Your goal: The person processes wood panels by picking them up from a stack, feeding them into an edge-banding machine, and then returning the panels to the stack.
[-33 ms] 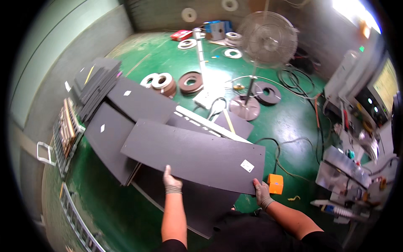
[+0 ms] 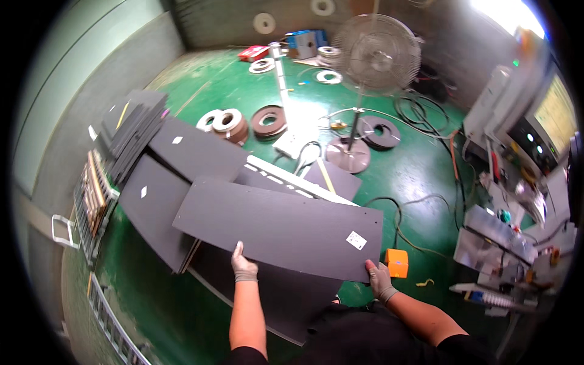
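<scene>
A long dark grey panel [image 2: 274,228] with a white label [image 2: 356,241] near its right end is held in front of me by both hands. My left hand [image 2: 244,267], in a thin light glove, grips its near edge left of the middle, thumb on top. At the near right corner my right hand [image 2: 379,278] has its thumb over the top face, and its fingers go out of sight underneath. Below the panel lies another dark panel [image 2: 274,298]. More labelled dark panels [image 2: 159,207] lie to the left.
A pile of dark panels [image 2: 137,131] stands at the far left. Beyond are rolls of edge banding [image 2: 228,125], a standing fan [image 2: 377,58] and cables [image 2: 420,115] on the green floor. An orange box [image 2: 397,263] sits by my right hand. At the right is a machine [image 2: 486,115] with a screen.
The surroundings have shifted slightly left in view. Both hands keep their grip on the panel, which has barely moved.
</scene>
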Motion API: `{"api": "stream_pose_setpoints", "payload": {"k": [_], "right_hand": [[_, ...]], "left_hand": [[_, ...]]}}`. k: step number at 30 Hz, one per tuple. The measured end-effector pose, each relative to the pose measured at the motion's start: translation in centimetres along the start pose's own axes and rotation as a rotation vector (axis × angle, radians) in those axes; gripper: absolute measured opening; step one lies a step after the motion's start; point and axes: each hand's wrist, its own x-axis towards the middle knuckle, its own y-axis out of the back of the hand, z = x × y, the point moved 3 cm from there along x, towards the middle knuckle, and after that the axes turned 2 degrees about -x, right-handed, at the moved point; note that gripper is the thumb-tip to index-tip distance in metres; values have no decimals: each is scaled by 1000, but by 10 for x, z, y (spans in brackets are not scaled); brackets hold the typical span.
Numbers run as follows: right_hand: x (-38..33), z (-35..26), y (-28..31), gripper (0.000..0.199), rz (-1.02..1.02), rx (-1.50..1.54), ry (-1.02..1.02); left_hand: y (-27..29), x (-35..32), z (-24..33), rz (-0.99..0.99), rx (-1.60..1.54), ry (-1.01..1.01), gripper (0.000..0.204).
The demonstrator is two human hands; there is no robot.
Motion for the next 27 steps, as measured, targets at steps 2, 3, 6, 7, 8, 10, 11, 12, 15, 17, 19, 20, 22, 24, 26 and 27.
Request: {"api": "stream_pose_setpoints", "payload": {"k": [2, 3, 6, 7, 8, 10, 11, 12, 15, 17, 19, 20, 22, 24, 26, 27], "right_hand": [[-28, -27, 38, 49, 85, -88, 148], [-47, -51, 62, 52, 213, -198, 158], [-90, -5, 142, 56, 353, -304, 166], [-112, -15, 164, 60, 434, -98, 107], [-127, -14, 190, 59, 501, -146, 207], [-157, -26, 222, 58, 607, 31, 211], [-169, -18, 237, 58, 632, 2, 138], [-179, -6, 254, 57, 667, -23, 72], [-204, 34, 302, 49, 829, -139, -113], [-216, 75, 332, 42, 1000, 63, -146], [-224, 85, 354, 37, 1168, 298, -159], [-237, 107, 371, 38, 1288, 438, -184], [-246, 128, 396, 33, 1436, 496, -87], [-243, 158, 414, 31, 1578, 968, 2], [-230, 143, 419, 39, 1578, 1334, 100], [-223, 143, 418, 45, 1709, 1089, 59]], "left_hand": [[-27, -24, -26, -55, -22, 63, 39], [-42, -48, -36, -149, 5, 78, 40], [-17, -65, -52, -72, 35, -5, 63], [-38, -75, -49, -71, 37, -48, 69], [-62, -82, -41, -80, 40, -88, 74], [-58, -66, -12, -415, 45, -24, 76], [-53, -57, -3, -340, 106, -18, 73], [-57, -51, -5, -280, 164, -12, 71], [-92, -68, -49, -302, 363, 67, 64], [-120, -96, -85, -330, 444, 127, 63], [-109, -96, -110, -330, 468, 189, 64], [-109, -98, -131, -313, 425, 308, 61], [-103, -99, -152, -259, 423, 419, 54], [-102, -97, -173, -200, 510, 448, 45], [-107, -110, -187, -195, 486, 491, 41], [-113, -119, -198, -194, 479, 524, 40]]}}
